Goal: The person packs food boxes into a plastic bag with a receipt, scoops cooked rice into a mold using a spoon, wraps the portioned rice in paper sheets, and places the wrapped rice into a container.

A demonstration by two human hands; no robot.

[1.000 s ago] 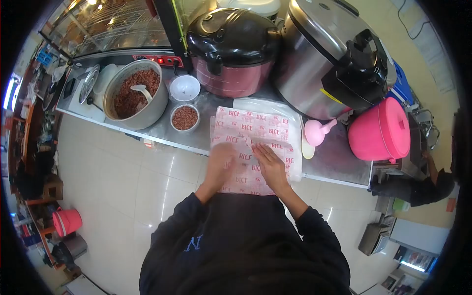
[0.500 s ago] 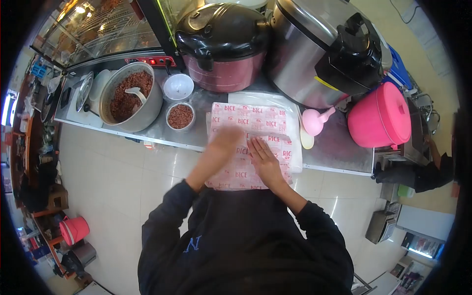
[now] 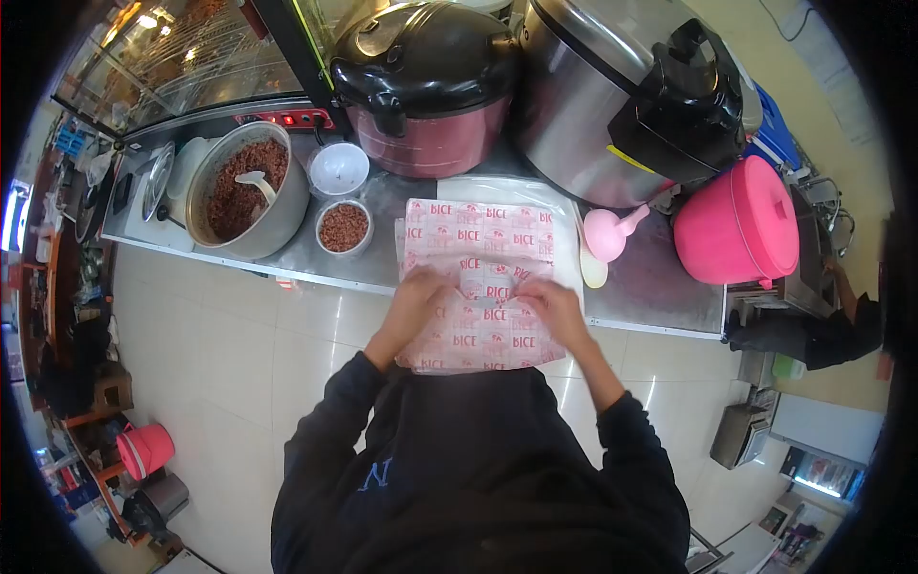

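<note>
Printed pink-and-white paper sheets (image 3: 478,340) lie at the counter's front edge, partly on a white stack behind them. My left hand (image 3: 419,304) is closed in a pinch on the paper at its left side. On the right, my right hand (image 3: 553,308) pinches the same paper, and a raised fold runs between the two hands. Behind and left of the paper stands a small bowl of reddish-brown grains (image 3: 344,228), with an empty white bowl (image 3: 339,169) beyond it. A pale pink scoop (image 3: 606,235) rests to the right.
A metal pot (image 3: 293,196) of reddish-brown grains holds a white spoon. Behind the paper stand a pink-and-black cooker (image 3: 430,139) and a large steel cooker (image 3: 574,105). A pink bucket (image 3: 732,225) sits at the right. Another person (image 3: 822,330) is at the far right.
My left hand, blurred and moving over the paper before, has settled at its left side. My right hand has gone from lying spread to a pinch, slightly further right. The paper is now lifted into a fold.
</note>
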